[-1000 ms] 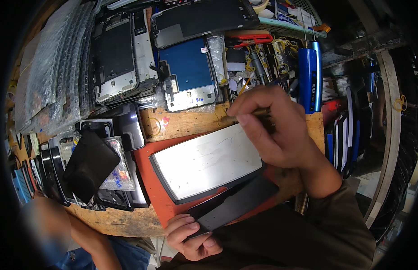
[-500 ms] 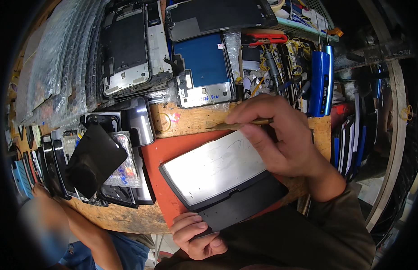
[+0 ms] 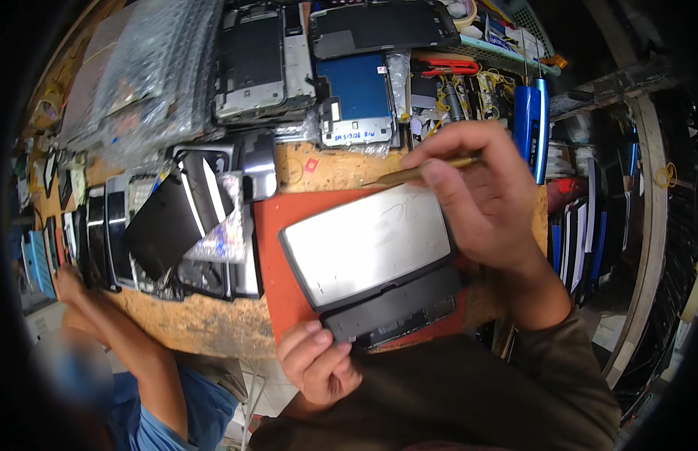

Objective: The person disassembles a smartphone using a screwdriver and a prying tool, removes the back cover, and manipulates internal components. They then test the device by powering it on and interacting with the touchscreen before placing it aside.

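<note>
My left hand [image 3: 319, 361] grips the near edge of a thin black panel [image 3: 379, 304]; a dark, component-like piece [image 3: 398, 323] shows beneath it. The panel lies along the front of a silver, dark-rimmed plate [image 3: 364, 248] on a red mat [image 3: 277, 210]. My right hand [image 3: 484, 195] is curled around a slender brass-coloured pointed tool [image 3: 390, 177], held over the plate's upper right with its tip near the wood beyond.
Stacked phone parts [image 3: 255, 68], bubble wrap [image 3: 146, 68] and a loose-tool tray [image 3: 450, 98] fill the back. More phones [image 3: 116, 225] line the left, beside a co-worker's arm [image 3: 146, 361]. A blue handheld device [image 3: 526, 120] stands right, near upright panels [image 3: 575, 233].
The view has shifted. The black panel in my left hand has changed angle, exposing more of the dark piece beneath. My right hand still holds the brass tool over the plate.
</note>
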A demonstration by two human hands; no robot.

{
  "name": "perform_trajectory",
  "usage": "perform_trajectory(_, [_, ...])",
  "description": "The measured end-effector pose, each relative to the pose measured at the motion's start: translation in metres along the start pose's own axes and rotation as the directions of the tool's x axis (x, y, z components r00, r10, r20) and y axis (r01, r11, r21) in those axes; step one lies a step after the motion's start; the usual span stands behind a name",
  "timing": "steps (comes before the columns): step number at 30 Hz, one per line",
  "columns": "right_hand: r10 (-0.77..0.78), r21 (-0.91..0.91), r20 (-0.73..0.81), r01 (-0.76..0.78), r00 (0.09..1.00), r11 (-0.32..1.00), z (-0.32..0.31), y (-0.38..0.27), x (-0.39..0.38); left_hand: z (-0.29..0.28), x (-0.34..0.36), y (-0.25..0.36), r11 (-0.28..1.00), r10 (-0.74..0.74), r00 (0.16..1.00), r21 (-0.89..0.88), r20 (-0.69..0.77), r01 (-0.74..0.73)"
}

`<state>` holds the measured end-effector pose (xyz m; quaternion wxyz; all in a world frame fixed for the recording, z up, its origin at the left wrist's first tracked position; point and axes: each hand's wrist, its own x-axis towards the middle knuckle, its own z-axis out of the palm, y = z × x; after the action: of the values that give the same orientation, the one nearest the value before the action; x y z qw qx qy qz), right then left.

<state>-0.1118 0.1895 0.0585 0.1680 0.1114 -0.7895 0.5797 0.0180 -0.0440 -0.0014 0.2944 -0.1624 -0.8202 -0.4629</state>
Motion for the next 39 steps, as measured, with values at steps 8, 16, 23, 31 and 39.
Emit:
perform_trajectory(8, [-0.125,0.165,0.174,0.096,0.977,0.982,-0.019,-0.071,-0.042,0.008,0.004,0.002,0.999,0.037,0.998,0.014,-0.043,-0.037])
perform_trajectory(16, [-0.110,0.076,0.141,0.100,0.984,0.992,-0.006,-0.071,-0.096,0.012,0.008,0.005,1.000,-0.004,0.999,0.012,0.034,0.003])
perform_trajectory(23, [-0.159,0.015,0.195,0.159,0.968,0.987,0.001,-0.065,-0.105,0.015,0.008,0.000,0.993,-0.067,0.996,-0.092,0.058,0.073])
perform_trajectory(31, [-0.172,0.007,0.194,0.174,0.966,0.985,0.003,-0.066,-0.106,0.017,0.005,-0.002,0.997,-0.032,0.999,-0.075,0.034,0.034])
perform_trajectory(39, [-0.153,0.018,0.184,0.153,0.971,0.988,0.003,-0.067,-0.106,0.017,0.005,-0.002,0.997,-0.020,0.999,-0.067,0.029,0.022])
